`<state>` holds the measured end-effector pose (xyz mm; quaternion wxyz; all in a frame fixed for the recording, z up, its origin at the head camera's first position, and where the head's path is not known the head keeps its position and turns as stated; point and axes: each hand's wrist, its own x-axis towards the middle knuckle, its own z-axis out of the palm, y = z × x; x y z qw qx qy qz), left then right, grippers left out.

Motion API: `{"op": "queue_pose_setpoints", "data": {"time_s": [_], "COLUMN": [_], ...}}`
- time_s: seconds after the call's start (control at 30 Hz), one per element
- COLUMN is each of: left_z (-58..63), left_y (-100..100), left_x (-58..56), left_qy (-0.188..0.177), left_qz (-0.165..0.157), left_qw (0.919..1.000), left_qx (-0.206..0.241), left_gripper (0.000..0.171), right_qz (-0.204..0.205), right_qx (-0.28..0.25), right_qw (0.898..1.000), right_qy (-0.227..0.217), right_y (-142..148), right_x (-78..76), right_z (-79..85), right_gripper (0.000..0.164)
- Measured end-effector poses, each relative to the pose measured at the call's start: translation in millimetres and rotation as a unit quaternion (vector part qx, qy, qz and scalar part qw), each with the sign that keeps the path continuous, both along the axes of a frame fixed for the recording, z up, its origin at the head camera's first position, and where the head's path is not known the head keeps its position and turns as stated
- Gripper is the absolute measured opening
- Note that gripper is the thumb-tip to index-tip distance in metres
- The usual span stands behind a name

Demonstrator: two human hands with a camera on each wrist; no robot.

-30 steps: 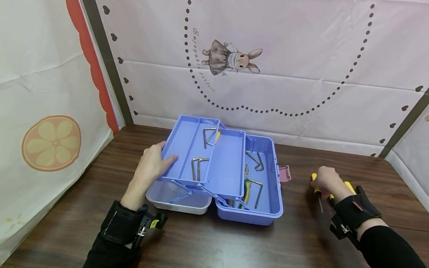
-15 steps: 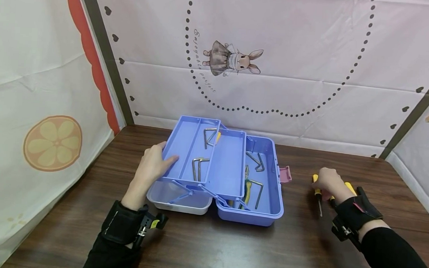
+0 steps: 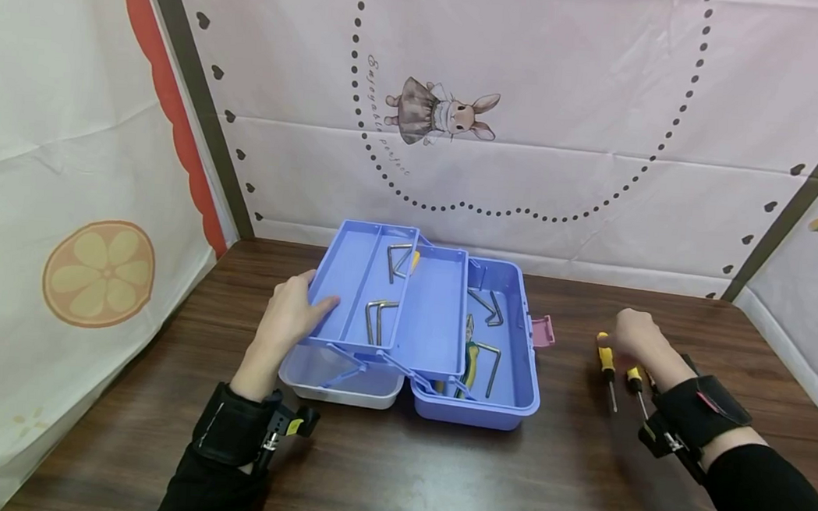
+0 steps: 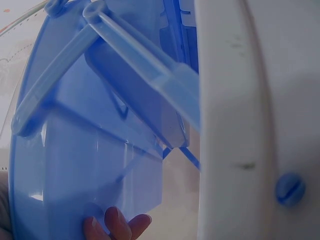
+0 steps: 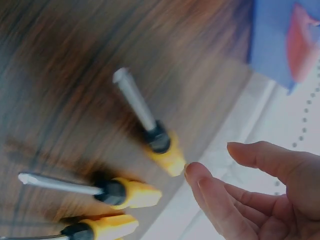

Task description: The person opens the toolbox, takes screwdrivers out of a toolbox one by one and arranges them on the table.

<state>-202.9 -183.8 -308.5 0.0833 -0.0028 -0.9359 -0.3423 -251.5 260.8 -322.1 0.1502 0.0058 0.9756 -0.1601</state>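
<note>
A blue toolbox [image 3: 465,417] stands with its tiers fanned out over the table. My left hand [image 3: 289,311] grips the outer edge of the upper tray [image 3: 339,302], thumb on top; the left wrist view shows its fingertips [image 4: 118,222] against the underside. On the right, my right hand [image 3: 641,338] hovers near several yellow-and-black screwdrivers, holding nothing. In the right wrist view, its thumb and fingers are apart, and one fingertip overlaps the handle end of the nearest screwdriver [image 5: 167,155]. A second screwdriver [image 5: 132,192] and a third [image 5: 107,227] lie beside it.
Hex keys [image 3: 379,320] lie in the upper tray, others in the bottom bin [image 3: 512,348] with pliers [image 3: 471,365]. A pink latch [image 3: 543,331] sticks out on the toolbox's right. The translucent lid [image 3: 344,388] lies under the trays. Printed cloth walls [image 3: 566,101] enclose the table.
My right hand has lifted and drawn slightly right, away from the screwdrivers, uncovering more of their handles. My left hand stays on the tray.
</note>
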Motion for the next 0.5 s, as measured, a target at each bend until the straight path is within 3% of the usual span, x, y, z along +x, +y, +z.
{"op": "queue_pose_setpoints", "data": {"time_s": [0.23,0.5], "left_z": [-1.0,-0.2], "left_y": [0,0], "left_x": [-0.3,-0.3], "left_qy": [0.002,0.002], "left_qz": [-0.002,0.0], "left_qw": [1.0,1.0], "left_qx": [0.002,-0.002], "left_gripper": [0.055,0.056], "right_qz": [0.042,0.049], "right_qx": [-0.078,-0.191], "right_qw": [0.994,0.979], "right_qy": [0.063,0.041], "right_y": [-18,-46], "right_x": [22.3,47.4], "right_z": [8.4,1.2], "right_gripper": [0.031,0.051]}}
